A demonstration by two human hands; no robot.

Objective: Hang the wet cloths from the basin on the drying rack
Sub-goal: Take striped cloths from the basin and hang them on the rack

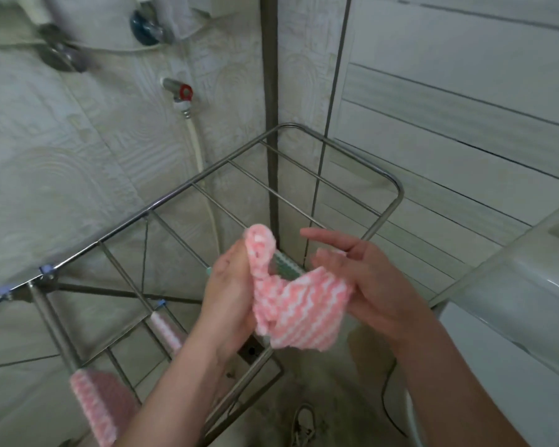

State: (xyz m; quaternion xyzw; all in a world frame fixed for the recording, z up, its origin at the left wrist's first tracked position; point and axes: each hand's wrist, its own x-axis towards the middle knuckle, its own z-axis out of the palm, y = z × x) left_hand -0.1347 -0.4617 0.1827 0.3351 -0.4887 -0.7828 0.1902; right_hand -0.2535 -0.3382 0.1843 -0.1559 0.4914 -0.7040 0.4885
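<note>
Holding the pink cloth (291, 304) bunched between both hands, you have it above the near rails of the drying rack (397, 195), not yet on any rail. Your left hand (229, 285) grips a twisted end in its curled fingers; your right hand (355, 279) pinches the other end, forefinger straight. Bunched like this, it could go over a rail as a wad and slip off through the gaps to the grey floor (336, 398); a wet fold would also dry badly. Spread it before you let go. A green cloth (288, 267) lies just behind it, so a careless drape may land on top of that one. At seven o'clock a hung pink cloth (100, 404) drapes over a rail. A shoe (304, 424) sits on the floor at six. At three o'clock stands the white basin (513, 285). Farther off, at eleven, a red-handled tap (183, 91) with a hose (197, 146) is fixed to the patterned wall (62, 188)
</note>
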